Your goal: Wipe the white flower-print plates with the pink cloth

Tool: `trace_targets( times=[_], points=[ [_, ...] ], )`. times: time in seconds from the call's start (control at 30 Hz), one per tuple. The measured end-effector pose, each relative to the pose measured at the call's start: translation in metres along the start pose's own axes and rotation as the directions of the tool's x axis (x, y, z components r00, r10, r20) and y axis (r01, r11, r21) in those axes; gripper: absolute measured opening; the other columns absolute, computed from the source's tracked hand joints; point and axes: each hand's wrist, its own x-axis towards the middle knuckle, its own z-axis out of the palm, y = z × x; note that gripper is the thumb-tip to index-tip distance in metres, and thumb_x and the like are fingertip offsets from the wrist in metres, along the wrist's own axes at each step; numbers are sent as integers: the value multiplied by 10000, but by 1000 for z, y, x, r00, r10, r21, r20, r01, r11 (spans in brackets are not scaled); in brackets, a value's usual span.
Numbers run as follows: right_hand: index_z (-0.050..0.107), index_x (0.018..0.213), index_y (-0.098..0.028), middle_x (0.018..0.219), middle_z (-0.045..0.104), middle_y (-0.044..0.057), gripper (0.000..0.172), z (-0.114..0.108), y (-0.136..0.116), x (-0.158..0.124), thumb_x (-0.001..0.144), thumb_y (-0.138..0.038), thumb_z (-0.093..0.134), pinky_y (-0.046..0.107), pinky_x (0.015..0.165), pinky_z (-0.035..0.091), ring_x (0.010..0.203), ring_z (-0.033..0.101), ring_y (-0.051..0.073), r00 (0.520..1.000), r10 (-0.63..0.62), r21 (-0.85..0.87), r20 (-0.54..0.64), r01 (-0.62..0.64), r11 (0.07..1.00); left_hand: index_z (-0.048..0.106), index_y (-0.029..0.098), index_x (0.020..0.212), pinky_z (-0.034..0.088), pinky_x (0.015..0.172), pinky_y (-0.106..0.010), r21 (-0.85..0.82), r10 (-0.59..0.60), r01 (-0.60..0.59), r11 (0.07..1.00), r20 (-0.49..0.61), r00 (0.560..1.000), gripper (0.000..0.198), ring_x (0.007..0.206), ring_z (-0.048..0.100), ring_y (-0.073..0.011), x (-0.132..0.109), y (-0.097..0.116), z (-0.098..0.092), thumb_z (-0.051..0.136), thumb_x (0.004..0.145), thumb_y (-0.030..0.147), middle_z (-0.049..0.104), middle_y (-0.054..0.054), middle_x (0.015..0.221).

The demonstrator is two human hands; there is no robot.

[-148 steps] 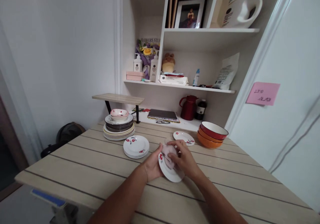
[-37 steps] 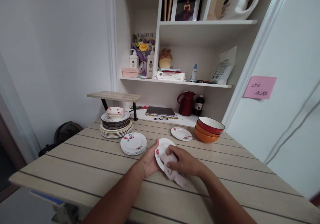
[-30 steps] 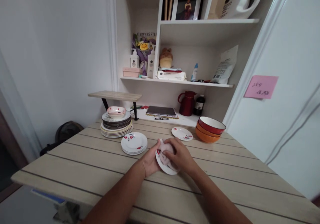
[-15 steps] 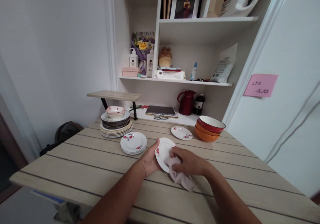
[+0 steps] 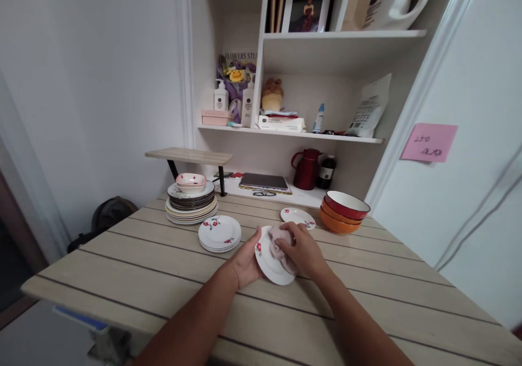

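Note:
A small white plate with red flowers [image 5: 269, 265] is tilted above the slatted wooden table [image 5: 163, 279]. My left hand [image 5: 244, 262] grips its left rim from behind. My right hand [image 5: 299, 252] presses a crumpled pale pink cloth [image 5: 277, 243] against the plate's upper face. A short stack of matching flowered plates [image 5: 220, 234] lies just left of my hands. One single flowered plate [image 5: 297, 217] lies beyond them.
A tall pile of mixed plates topped by a pink bowl [image 5: 191, 203] stands at the back left. Red and orange bowls [image 5: 345, 212] are nested at the back right. Shelves behind hold a red jug [image 5: 305, 168], bottles and boxes.
My right hand has wiped the cloth back and forth: half a second ago it was at the plate's lower right edge, now it is up on the plate's upper face. My left hand keeps its grip.

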Motion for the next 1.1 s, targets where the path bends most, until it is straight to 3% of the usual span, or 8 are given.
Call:
trace_targets(
  times=[0.13,0.23,0.33,0.5,0.67,0.77,0.9,1.1],
  points=[
    [570,990,-213,914,601,40,258,-13,10,-1,757,-320,589,294,658,377,742,553,182,986,50,-78,160,-38,996,552,144,1264,386,975,-406,-6,4,-4,1000,15,1000,591,1076,618,-271,-2,1,2,438,873,572,694,-126,1115],
    [559,931,-214,843,617,15,230,-22,5,-6,723,-294,618,281,624,363,701,534,171,934,-51,-32,354,67,997,570,135,1237,398,952,-415,1,-6,6,1000,16,1000,617,1058,621,-286,-3,2,2,431,861,603,695,-134,1102],
    [558,941,-221,894,619,13,262,-24,-9,-11,702,-279,650,283,663,393,749,540,173,884,-192,103,425,163,981,598,121,1190,414,923,-412,18,-14,14,1000,-13,1000,634,1023,631,-294,-4,3,3,435,846,629,705,-139,1056],
    [575,1032,-241,1035,586,28,305,-10,-27,-11,732,-239,632,320,826,425,932,556,196,927,-273,231,257,215,949,615,112,1159,416,923,-396,28,-40,41,999,-12,999,633,997,644,-282,-5,4,5,428,850,632,713,-141,1019],
    [575,1074,-250,1058,578,50,312,3,-12,-2,772,-327,602,342,797,431,923,569,218,994,-103,116,19,100,988,585,140,1224,398,956,-410,-2,-1,1,1000,26,1000,603,1020,642,-273,-3,2,6,417,871,599,711,-133,1048],
    [575,1060,-238,1026,590,60,306,0,5,2,786,-374,577,332,744,422,876,576,219,1000,0,27,-25,1,1000,563,159,1260,387,969,-421,-9,10,-10,1000,48,999,596,1048,632,-279,-2,1,5,424,871,589,701,-133,1091],
    [561,999,-221,877,623,30,270,-11,17,1,771,-365,580,299,663,392,765,573,198,988,61,-42,145,-55,998,555,143,1266,381,973,-421,-2,-1,1,1000,45,999,632,1076,617,-286,-1,1,2,427,858,610,691,-139,1117],
    [546,919,-221,864,623,5,256,-26,-2,-9,701,-305,652,280,646,384,725,539,171,890,-164,66,425,150,986,581,131,1220,403,933,-419,17,-21,20,1000,32,999,654,1042,624,-297,-3,3,2,411,848,642,695,-143,1089]
  ],
)
